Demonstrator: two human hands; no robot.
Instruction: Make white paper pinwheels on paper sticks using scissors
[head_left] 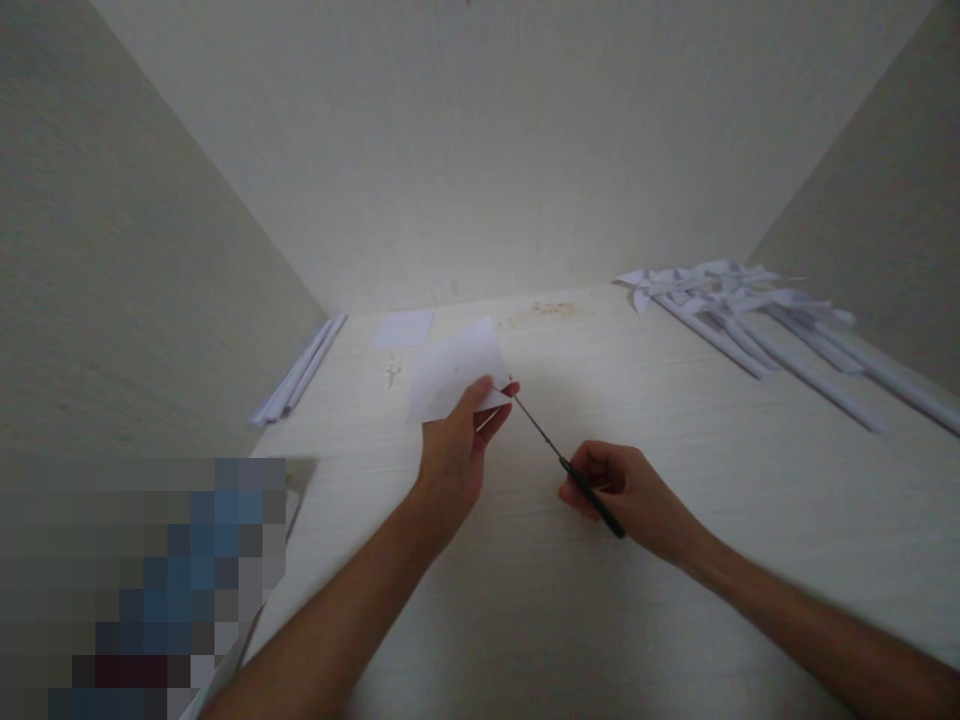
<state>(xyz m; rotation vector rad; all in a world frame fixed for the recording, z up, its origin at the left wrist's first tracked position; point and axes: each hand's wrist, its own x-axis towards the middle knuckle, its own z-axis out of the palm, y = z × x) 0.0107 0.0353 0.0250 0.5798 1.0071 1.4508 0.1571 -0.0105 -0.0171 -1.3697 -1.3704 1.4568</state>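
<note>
- The left hand (454,450) is raised a little over the pale wooden tabletop (675,560), fingers and thumb pinched shut on the lower edge of a white paper sheet (454,368).
- The sheet stands above that hand, near the middle of the table. Its long axis runs from lower left to upper right, and its broad face is turned toward the person.
- The right hand (637,495) is curled closed around the dark handles of a pair of scissors (566,465).
- The scissors lie on a slant. Their long axis goes from the handles at lower right up to the thin blades at upper left, and the tip points at the sheet's lower right corner, just beside the left thumb. Whether the blades are parted I cannot tell.
- Against the left wall lies a bundle of white paper sticks (300,372).
- A small white square (403,328) lies flat farther back.
- At the far right rests a heap of paper pinwheels (750,310) with long handles.
</note>
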